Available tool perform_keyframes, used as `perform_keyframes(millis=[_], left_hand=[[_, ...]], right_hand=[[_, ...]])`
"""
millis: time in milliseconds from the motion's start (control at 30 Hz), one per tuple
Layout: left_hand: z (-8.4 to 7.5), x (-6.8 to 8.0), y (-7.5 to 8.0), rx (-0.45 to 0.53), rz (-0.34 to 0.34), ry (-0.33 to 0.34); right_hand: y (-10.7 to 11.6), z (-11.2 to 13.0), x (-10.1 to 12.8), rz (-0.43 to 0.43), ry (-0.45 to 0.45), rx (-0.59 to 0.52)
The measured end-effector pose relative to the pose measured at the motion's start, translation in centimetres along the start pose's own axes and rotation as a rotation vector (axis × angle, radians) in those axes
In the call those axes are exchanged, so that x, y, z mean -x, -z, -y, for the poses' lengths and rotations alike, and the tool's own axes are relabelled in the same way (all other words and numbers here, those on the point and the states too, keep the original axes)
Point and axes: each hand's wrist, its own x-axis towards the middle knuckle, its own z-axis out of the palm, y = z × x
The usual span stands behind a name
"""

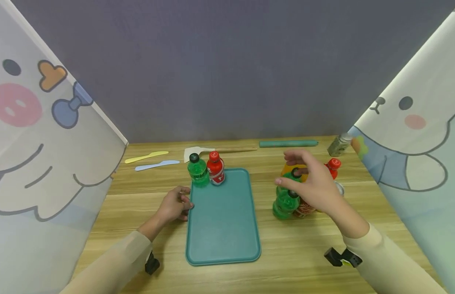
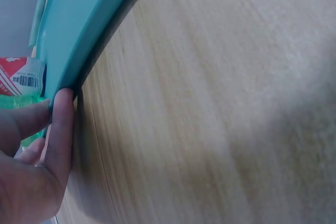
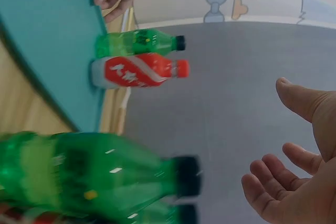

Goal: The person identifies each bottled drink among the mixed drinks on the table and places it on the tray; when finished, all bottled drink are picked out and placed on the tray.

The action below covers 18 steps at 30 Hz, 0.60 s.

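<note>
My left hand [image 1: 175, 204] pinches the left rim of a teal tray [image 1: 224, 228], thumb over the edge and a finger against its outer side in the left wrist view. On the tray's far left corner stand a green soda bottle [image 1: 199, 173] with a black cap and a red-labelled bottle [image 1: 216, 170] with a red cap. My right hand [image 1: 317, 183] hovers with fingers spread over a cluster of bottles, holding nothing. Nearest it are two green soda bottles [image 1: 285, 205]; in the right wrist view, one green bottle [image 3: 115, 174] appears large below the hand.
Behind the right hand, partly hidden, are a red-capped bottle [image 1: 334, 166], an orange item [image 1: 291, 168] and a can [image 1: 340, 188]. A spice jar [image 1: 339, 145], teal rod [image 1: 288, 143], spatula [image 1: 227, 150], yellow knife [image 1: 146, 157] and blue knife [image 1: 157, 165] lie along the back.
</note>
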Motion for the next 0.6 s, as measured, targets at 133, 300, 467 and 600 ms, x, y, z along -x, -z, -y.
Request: perform_keyframes(millis=[133,300,467,600], left_hand=[[0.2,0.0,-0.1,0.013,0.002,-0.015],[0.3,-0.1,-0.2,0.028,-0.001,-0.018],[0.2,0.1,-0.1,0.031,0.007,-0.023],[0.1,0.1,-0.1,0.017,0.006,-0.023]], right_hand=[[0.0,-1.8,1.6,-0.020,-0.020,-0.012],[0.1,-3.5,3.4,-0.029,-0.024,0.011],[0.0,-4.5,4.6,-0.009,-0.034,0.068],[-0.1,-4.9,5.0,0.046,-0.068,0.057]])
